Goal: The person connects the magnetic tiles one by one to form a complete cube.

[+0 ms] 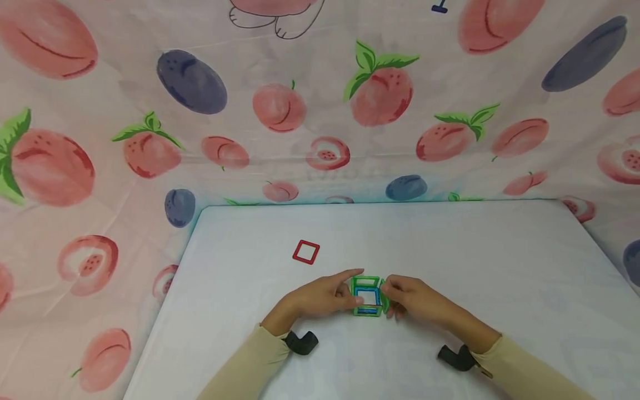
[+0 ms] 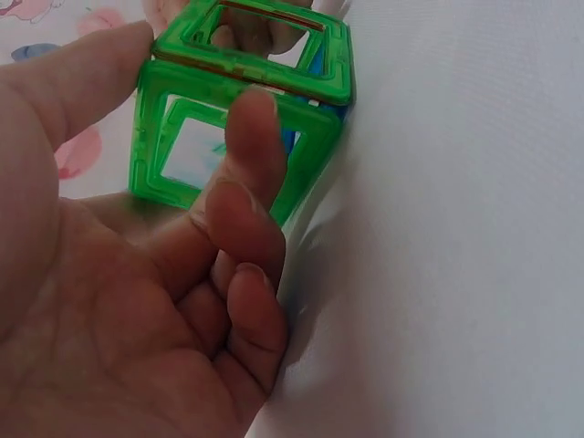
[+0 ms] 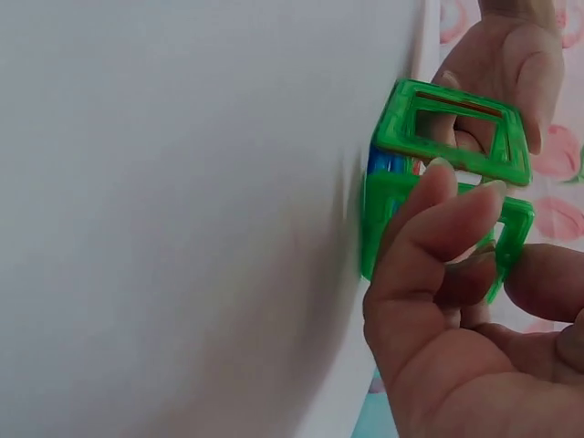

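Observation:
A small open box of magnetic tiles (image 1: 367, 311) stands on the white tabletop, with green square frames for walls and a blue frame at its bottom. My left hand (image 1: 320, 294) holds the box from the left, its thumb and fingers about the green wall (image 2: 151, 128). On the right side my right hand (image 1: 415, 297) pinches a green magnetic tile (image 3: 379, 219) between thumb and fingers. That tile stands along the box's right side, close to the green front wall (image 3: 456, 164). Fingers hide part of it, so whether it touches all along the edge I cannot tell.
A red square tile frame (image 1: 295, 255) lies flat on the table, beyond the left hand. The white table (image 1: 240, 233) ends at the back against a peach-printed cloth (image 1: 320, 111), which also hangs along the left. Black mounts (image 1: 302, 343) sit at both wrists.

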Demonstrator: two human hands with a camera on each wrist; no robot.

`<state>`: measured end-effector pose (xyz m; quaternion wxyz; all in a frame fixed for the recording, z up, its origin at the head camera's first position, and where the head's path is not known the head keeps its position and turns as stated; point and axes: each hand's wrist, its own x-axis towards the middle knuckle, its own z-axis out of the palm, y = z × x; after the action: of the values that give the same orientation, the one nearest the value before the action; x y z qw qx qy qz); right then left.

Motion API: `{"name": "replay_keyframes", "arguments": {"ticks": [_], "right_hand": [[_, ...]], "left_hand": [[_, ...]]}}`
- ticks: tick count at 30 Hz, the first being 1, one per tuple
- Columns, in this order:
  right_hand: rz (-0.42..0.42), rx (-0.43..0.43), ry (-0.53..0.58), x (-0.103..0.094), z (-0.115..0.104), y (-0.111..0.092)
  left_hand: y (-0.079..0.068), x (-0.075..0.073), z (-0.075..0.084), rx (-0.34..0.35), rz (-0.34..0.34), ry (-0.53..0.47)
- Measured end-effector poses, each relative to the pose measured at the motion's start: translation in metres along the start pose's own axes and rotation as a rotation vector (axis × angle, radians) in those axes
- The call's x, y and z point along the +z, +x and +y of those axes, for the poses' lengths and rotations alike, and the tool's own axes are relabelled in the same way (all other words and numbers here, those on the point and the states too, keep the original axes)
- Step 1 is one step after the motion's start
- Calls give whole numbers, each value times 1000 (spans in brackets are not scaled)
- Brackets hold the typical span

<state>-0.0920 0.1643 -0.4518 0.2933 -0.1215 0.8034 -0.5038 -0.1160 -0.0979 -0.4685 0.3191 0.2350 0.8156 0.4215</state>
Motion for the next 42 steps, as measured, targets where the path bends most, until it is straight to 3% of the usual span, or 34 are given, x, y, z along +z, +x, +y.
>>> {"name": "replay_keyframes", "arguments": {"ticks": [6, 15, 24, 34, 37, 42], "right_hand": [[-4, -15, -2, 0, 0, 4], [97, 142, -169, -1, 3, 0], [50, 58, -148, 1, 1, 1], [3, 8, -174, -1, 1, 4], [-14, 3, -224, -10, -1, 8], [75, -46, -413, -31, -9, 35]], "left_hand": [[1, 0, 1, 9, -18, 16], [-5, -2, 4, -80, 18, 17], [-4, -4, -2, -27, -12, -61], [-6, -3, -4, -48, -36, -96], [-6, -2, -4, -45, -27, -78], [-5, -3, -3, -38, -17, -38]]}}
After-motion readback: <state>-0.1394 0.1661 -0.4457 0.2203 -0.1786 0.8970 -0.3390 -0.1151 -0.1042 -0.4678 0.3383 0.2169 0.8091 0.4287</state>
